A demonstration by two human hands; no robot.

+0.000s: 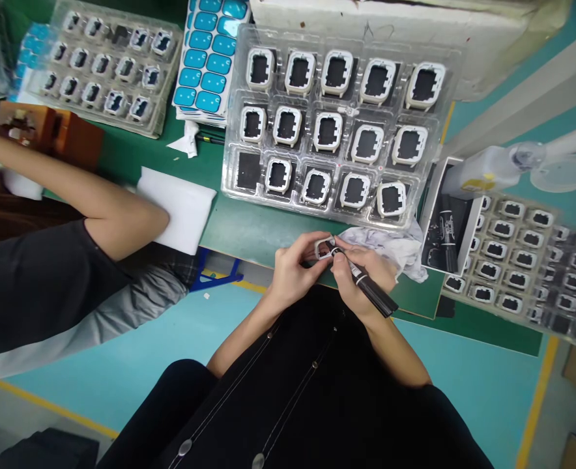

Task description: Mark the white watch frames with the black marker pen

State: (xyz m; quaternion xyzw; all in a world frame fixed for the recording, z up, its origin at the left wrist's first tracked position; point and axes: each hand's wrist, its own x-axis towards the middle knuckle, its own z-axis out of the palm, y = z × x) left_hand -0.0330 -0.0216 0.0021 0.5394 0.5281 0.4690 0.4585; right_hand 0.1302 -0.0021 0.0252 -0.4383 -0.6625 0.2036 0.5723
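My left hand [292, 268] grips a small white watch case frame [320, 249] between thumb and fingers, just over the table's front edge. A black marker pen [373, 293] is held in my right hand [361, 273], its tip end at the frame and its thick black end pointing down to the right. Where exactly the tip touches is too small to tell. Beyond my hands lies a clear plastic tray [288, 208] with rows of similar white frames. One pocket [249, 170] at its near left holds no frame. Beside my right hand is a crumpled white cloth [400, 247].
A co-worker's arm [122, 218] rests on a white foam pad [190, 208] at left. Blue sticker sheets [204, 58] and another frame tray [107, 68] lie behind. To the right stand an open box [468, 251] with another marker [447, 238], a bottle [488, 170] and more trays [513, 257].
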